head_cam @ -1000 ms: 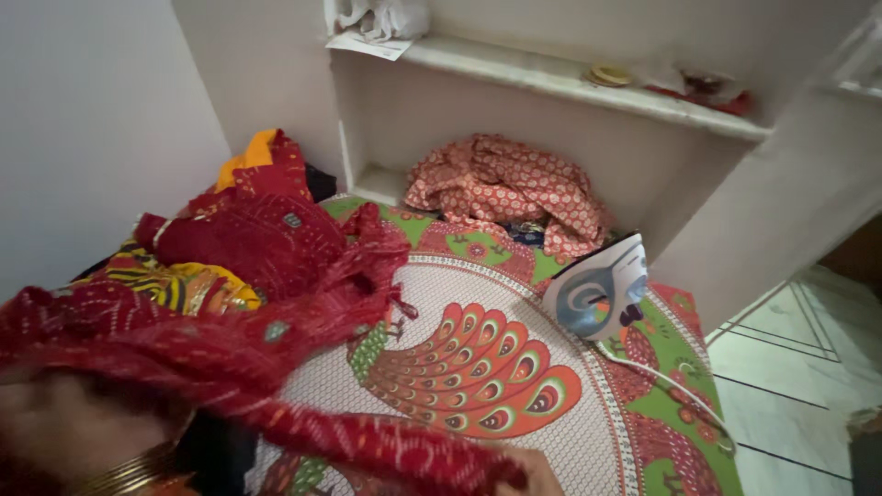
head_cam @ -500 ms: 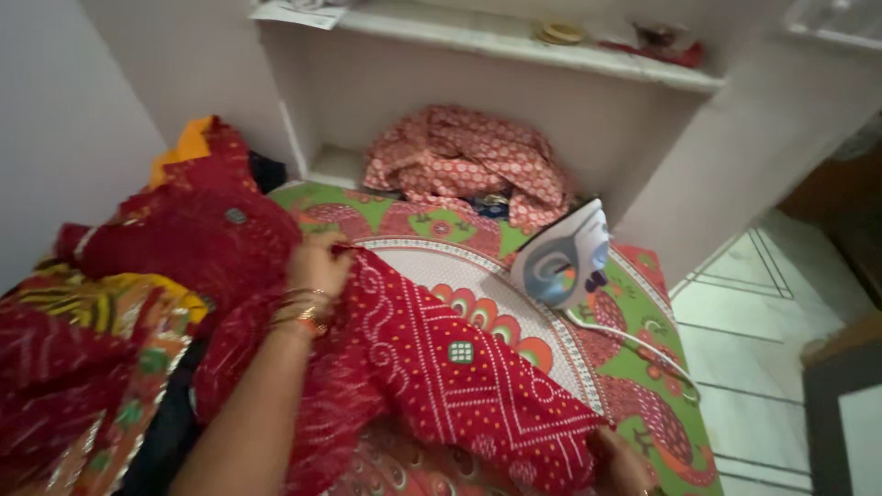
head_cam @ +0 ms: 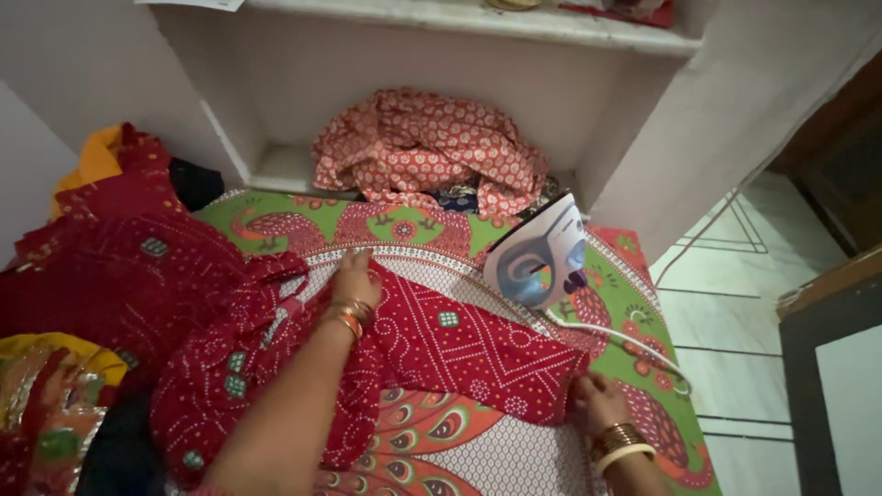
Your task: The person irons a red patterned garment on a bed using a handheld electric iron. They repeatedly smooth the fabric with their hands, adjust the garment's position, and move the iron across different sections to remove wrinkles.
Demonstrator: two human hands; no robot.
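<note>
A red cloth with white dot patterns [head_cam: 459, 344] lies spread across the patterned sheet [head_cam: 432, 459] with a peacock print. My left hand [head_cam: 356, 280] presses on the cloth's far edge, fingers laid flat on it. My right hand [head_cam: 599, 402] pinches the cloth's right corner near the sheet's green border. An electric iron [head_cam: 537, 253] stands on its heel just beyond the cloth, its white cord [head_cam: 625, 335] running right past my right hand.
A heap of red clothes [head_cam: 119, 266] and a yellow garment [head_cam: 46, 367] lie at the left. An orange-red printed cloth [head_cam: 423, 147] sits bunched in the wall niche under a white shelf [head_cam: 441, 14]. Tiled floor [head_cam: 735, 312] is at the right.
The red cloth has been pulled out and laid flatter over the sheet. My left hand moved right and forward along its far edge; my right hand drew the corner to the right.
</note>
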